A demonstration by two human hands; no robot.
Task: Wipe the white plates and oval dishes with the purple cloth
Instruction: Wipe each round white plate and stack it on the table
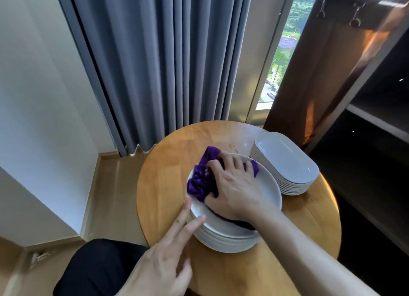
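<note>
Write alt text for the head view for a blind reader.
A right hand grips a purple cloth on the top plate of a white stack on a round wooden table; the left hand touches the stack's edge with straight fingers. White oval dishes are stacked beside it.

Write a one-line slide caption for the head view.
Right hand grips the purple cloth against the top white plate, left hand touching its rim; oval dishes stacked alongside.

Bare tabletop (164, 163) lies open left of the plate stack (221, 240), while the oval-dish stack (285, 160) stands close on its right.
</note>
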